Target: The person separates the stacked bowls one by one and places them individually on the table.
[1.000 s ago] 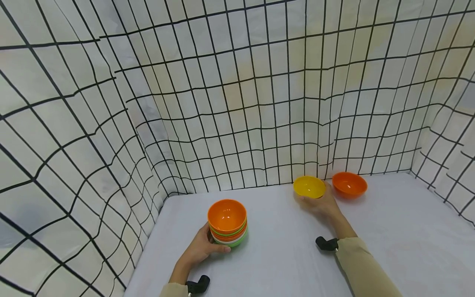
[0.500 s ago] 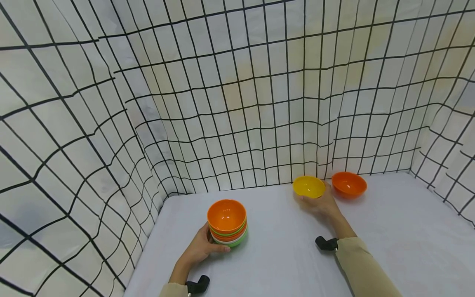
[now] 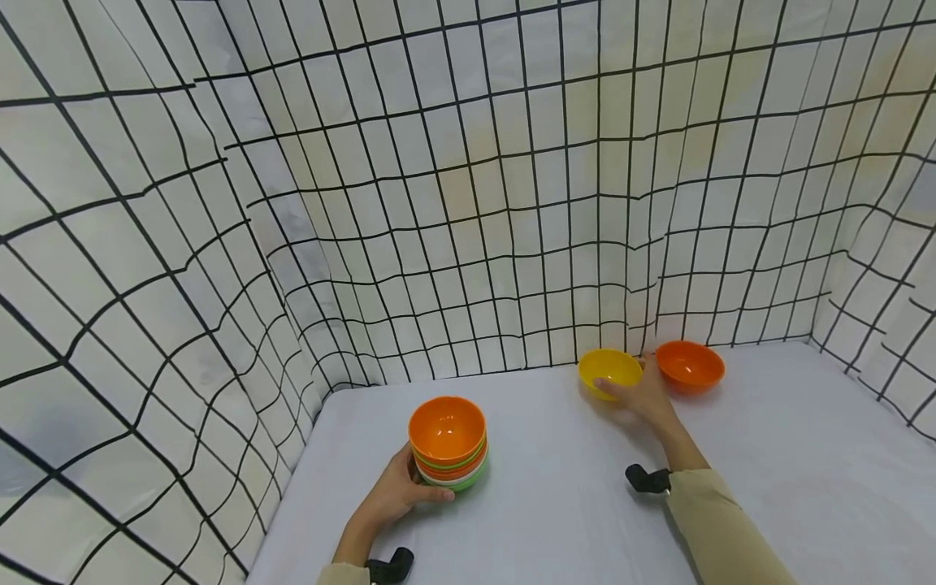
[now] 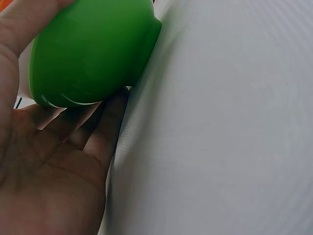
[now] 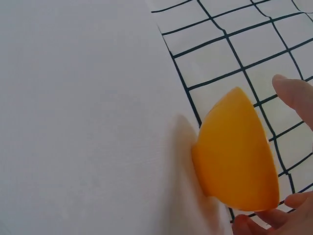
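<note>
A stack of several bowls stands at the left of the table, an orange one on top and a green bowl at the bottom. Thumb and fingers of my left hand curl round the stack's lower part. Towards the back, a yellow bowl sits upright on the table. My right hand is spread at its right side. In the right wrist view the thumb stands apart from the yellow bowl, while fingers lie close to its rim; whether they touch cannot be told.
Another orange bowl stands just right of my right hand. A white cloth covers the table. White walls with black grid lines rise behind it and at both sides.
My right thumb has lifted off the yellow bowl's front, and the hand has loosened around it. The yellow bowl stays in nearly the same place. The left hand and stack have not moved.
</note>
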Available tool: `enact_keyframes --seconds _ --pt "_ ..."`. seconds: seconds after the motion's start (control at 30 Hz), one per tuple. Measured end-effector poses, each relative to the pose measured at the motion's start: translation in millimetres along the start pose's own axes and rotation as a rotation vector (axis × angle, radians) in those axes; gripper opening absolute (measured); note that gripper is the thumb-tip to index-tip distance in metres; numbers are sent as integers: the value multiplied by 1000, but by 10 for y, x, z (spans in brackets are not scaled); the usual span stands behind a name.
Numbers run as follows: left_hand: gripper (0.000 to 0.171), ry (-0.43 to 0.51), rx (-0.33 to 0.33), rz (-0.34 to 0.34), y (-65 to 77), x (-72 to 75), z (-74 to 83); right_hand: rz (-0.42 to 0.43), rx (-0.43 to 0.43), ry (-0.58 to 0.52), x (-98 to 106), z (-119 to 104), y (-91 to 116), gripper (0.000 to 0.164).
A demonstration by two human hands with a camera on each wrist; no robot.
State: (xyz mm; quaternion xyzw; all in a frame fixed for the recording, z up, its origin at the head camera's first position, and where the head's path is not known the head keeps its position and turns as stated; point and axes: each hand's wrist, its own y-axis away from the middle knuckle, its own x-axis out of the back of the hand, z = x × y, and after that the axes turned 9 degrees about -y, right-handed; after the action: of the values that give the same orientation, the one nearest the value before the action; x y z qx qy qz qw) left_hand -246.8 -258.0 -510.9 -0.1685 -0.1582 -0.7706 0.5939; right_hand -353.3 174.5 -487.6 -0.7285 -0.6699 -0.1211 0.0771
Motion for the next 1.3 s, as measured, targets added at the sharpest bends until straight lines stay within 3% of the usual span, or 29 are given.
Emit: enact_keyframes --seconds 0.2,0.43,0.8,1.3 --pt "94 2 -2 2 5 14 2 60 95 129 -5 -238 58 123" --pt "94 4 -10 4 9 21 -1 31 186 139 -78 -570 239 117" --pt "94 20 -13 0 4 18 -20 -159 353 45 -443 -807 514 106" --pt "93 20 -41 -8 5 14 -16 -460 418 3 -1051 -780 851 96"
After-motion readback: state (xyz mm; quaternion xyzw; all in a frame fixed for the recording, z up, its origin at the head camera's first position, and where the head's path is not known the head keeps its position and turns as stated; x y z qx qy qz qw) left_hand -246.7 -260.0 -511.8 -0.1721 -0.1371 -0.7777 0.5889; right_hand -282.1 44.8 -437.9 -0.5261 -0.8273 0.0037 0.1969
